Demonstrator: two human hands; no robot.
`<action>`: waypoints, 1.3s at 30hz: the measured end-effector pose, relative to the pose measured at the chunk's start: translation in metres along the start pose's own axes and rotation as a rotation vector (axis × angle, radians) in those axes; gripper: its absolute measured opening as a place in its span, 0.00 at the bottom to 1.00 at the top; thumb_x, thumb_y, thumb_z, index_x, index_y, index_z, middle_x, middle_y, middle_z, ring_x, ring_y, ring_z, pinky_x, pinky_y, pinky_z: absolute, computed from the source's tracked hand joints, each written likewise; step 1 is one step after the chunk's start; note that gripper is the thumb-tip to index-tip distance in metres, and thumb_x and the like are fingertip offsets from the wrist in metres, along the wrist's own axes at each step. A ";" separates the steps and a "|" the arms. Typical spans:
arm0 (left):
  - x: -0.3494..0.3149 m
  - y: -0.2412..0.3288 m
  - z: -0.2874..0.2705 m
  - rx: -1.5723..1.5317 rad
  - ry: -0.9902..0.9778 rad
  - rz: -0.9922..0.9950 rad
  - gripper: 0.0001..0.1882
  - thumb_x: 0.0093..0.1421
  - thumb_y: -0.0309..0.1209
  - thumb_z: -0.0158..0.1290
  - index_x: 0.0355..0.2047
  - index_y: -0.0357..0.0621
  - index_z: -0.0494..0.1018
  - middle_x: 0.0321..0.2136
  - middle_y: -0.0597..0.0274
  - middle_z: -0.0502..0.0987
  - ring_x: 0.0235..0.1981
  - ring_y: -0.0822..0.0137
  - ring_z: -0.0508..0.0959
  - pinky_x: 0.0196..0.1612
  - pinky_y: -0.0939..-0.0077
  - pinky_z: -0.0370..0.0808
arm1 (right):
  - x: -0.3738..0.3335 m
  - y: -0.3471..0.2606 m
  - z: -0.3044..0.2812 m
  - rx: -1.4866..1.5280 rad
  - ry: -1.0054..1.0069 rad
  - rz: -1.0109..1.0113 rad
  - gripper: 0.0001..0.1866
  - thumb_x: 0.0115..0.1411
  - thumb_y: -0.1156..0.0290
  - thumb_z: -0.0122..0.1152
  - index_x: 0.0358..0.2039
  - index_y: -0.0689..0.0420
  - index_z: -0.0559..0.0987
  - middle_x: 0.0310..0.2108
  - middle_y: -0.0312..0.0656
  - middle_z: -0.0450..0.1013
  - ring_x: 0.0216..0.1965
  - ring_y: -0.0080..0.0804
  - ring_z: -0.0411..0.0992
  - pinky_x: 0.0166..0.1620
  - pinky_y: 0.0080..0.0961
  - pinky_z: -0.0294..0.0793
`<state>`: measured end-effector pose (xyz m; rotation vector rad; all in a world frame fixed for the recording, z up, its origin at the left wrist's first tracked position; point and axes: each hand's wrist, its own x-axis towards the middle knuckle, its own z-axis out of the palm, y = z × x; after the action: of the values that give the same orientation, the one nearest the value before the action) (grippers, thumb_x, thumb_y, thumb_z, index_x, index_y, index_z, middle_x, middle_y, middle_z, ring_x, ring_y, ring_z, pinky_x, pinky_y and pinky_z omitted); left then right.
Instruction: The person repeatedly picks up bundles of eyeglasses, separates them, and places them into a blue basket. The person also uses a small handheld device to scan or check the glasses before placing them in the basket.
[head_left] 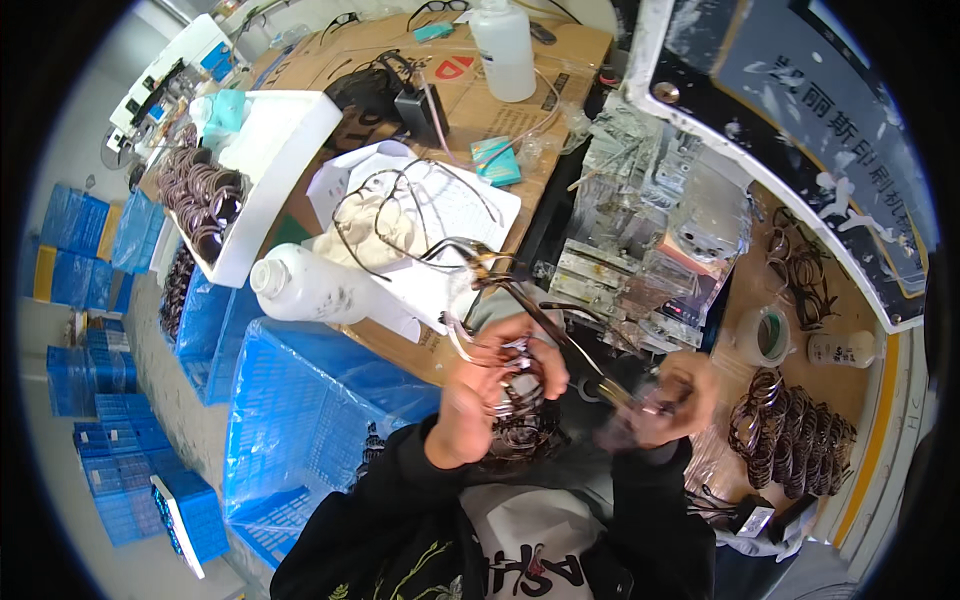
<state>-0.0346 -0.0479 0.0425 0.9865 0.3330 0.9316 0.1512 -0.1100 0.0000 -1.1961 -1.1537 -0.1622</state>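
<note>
My left hand [468,405] is curled, its fingers closed around dark, glossy eyeglass frames [525,385] in front of my chest. More dark frames [525,437] are bunched just below it. To the right, my right hand [682,398] is smeared by motion, its fingers closed on what looks like another dark eyeglass frame, whose outline is blurred. Between and above the hands, a thin dark temple [545,322] slants down toward the right hand. Further eyeglass frames [425,215] lie on white paper and a pale cloth ahead of the left hand.
A blue crate [290,400] and a white bottle [315,290] are at left. Beyond is a white foam tray [262,190] with stacked frames. Metal fixtures [625,265] stand right of centre. At right are a tape roll [765,335] and rows of frames [795,435].
</note>
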 end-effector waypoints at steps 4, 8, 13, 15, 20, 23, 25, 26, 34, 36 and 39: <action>-0.002 -0.018 0.014 0.433 -0.044 0.279 0.38 0.51 0.26 0.57 0.58 0.38 0.49 0.40 0.49 0.69 0.37 0.64 0.73 0.41 0.71 0.70 | -0.009 -0.043 0.008 -0.188 -0.413 0.168 0.13 0.50 0.82 0.55 0.38 0.62 0.76 0.23 0.45 0.70 0.23 0.38 0.71 0.28 0.25 0.71; -0.007 -0.012 0.009 0.440 -0.082 0.269 0.32 0.54 0.20 0.48 0.58 0.39 0.47 0.41 0.48 0.68 0.39 0.62 0.72 0.46 0.66 0.69 | -0.022 -0.053 0.003 0.007 -0.483 0.239 0.10 0.52 0.76 0.59 0.36 0.63 0.76 0.28 0.45 0.71 0.24 0.40 0.72 0.28 0.26 0.71; -0.006 0.001 -0.001 0.443 0.126 0.302 0.26 0.62 0.33 0.42 0.56 0.35 0.50 0.28 0.52 0.73 0.35 0.58 0.76 0.40 0.64 0.72 | -0.056 -0.029 -0.029 -0.031 -1.113 0.232 0.10 0.50 0.67 0.62 0.32 0.56 0.77 0.30 0.38 0.73 0.29 0.36 0.73 0.30 0.29 0.72; -0.006 0.004 -0.003 0.349 0.169 0.251 0.25 0.60 0.31 0.42 0.55 0.32 0.52 0.28 0.52 0.71 0.32 0.59 0.75 0.38 0.62 0.74 | -0.076 -0.023 -0.034 -0.090 -1.152 0.151 0.10 0.49 0.67 0.62 0.32 0.54 0.76 0.30 0.37 0.72 0.30 0.35 0.72 0.30 0.30 0.72; -0.008 0.004 -0.004 0.266 0.261 0.203 0.25 0.58 0.28 0.40 0.55 0.30 0.52 0.30 0.51 0.69 0.29 0.59 0.74 0.36 0.60 0.76 | -0.097 -0.008 -0.043 -0.085 -1.011 0.124 0.11 0.47 0.71 0.61 0.33 0.53 0.76 0.31 0.37 0.71 0.31 0.34 0.71 0.30 0.27 0.72; -0.009 0.005 -0.007 0.282 0.278 0.209 0.25 0.58 0.27 0.39 0.55 0.30 0.53 0.29 0.51 0.69 0.29 0.59 0.74 0.36 0.60 0.75 | -0.083 -0.008 -0.049 -0.108 -0.957 0.037 0.11 0.44 0.74 0.58 0.32 0.54 0.75 0.30 0.36 0.71 0.30 0.33 0.72 0.29 0.26 0.72; -0.009 0.008 -0.009 0.301 0.313 0.231 0.25 0.58 0.27 0.40 0.55 0.29 0.53 0.28 0.51 0.70 0.28 0.59 0.73 0.34 0.61 0.75 | -0.066 -0.011 -0.054 -0.108 -0.861 -0.025 0.11 0.43 0.75 0.56 0.30 0.55 0.75 0.29 0.35 0.71 0.27 0.31 0.72 0.26 0.26 0.71; -0.010 0.009 -0.010 0.311 0.330 0.242 0.25 0.57 0.28 0.40 0.55 0.29 0.53 0.28 0.51 0.70 0.28 0.60 0.73 0.33 0.62 0.75 | -0.056 -0.014 -0.058 -0.091 -0.771 -0.047 0.10 0.42 0.75 0.56 0.29 0.56 0.75 0.28 0.35 0.71 0.25 0.30 0.71 0.24 0.26 0.71; -0.010 0.009 -0.014 0.388 0.383 0.230 0.23 0.58 0.29 0.43 0.52 0.32 0.56 0.24 0.54 0.69 0.26 0.64 0.72 0.30 0.68 0.74 | 0.019 0.032 -0.041 0.258 0.240 0.427 0.11 0.63 0.67 0.47 0.34 0.63 0.69 0.21 0.34 0.62 0.21 0.16 0.58 0.21 0.13 0.54; -0.012 0.008 -0.015 0.444 0.374 0.230 0.22 0.58 0.29 0.44 0.52 0.32 0.56 0.25 0.55 0.70 0.26 0.65 0.72 0.30 0.68 0.73 | 0.031 0.047 -0.028 0.410 0.374 0.611 0.10 0.62 0.65 0.50 0.37 0.59 0.70 0.23 0.31 0.64 0.21 0.12 0.57 0.22 0.09 0.52; -0.015 0.008 -0.017 0.539 0.364 0.236 0.22 0.58 0.27 0.46 0.51 0.33 0.55 0.25 0.56 0.70 0.26 0.66 0.71 0.31 0.69 0.73 | 0.043 0.065 -0.007 0.428 0.345 0.593 0.08 0.62 0.68 0.51 0.39 0.58 0.71 0.24 0.27 0.65 0.22 0.09 0.56 0.22 0.08 0.52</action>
<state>-0.0582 -0.0488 0.0383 1.3659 0.8174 1.2747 0.2171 -0.0684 -0.0080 -1.0258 -0.4661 0.3071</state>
